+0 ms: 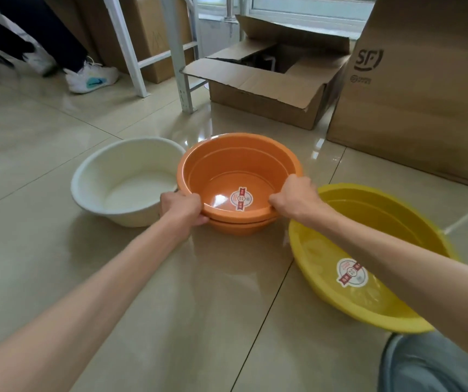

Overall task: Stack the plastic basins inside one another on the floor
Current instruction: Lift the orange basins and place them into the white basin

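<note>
An orange basin (227, 168) with a round label inside sits nested in a second orange basin (238, 227), whose rim shows just below it. My left hand (183, 206) grips the near-left rim of the upper orange basin. My right hand (298, 198) grips its near-right rim. A white basin (119, 176) stands on the floor touching the orange one on the left. A wide yellow basin (368, 250) with a label inside lies on the floor to the right, partly hidden by my right forearm.
Glossy beige floor tiles (170, 292) lie all around. An open cardboard box (269, 80) and a tall SF carton (413, 89) stand behind. White metal frame legs (182, 66) rise at the back. Another person's shoes (91, 76) are far left. My knee (436, 363) shows bottom right.
</note>
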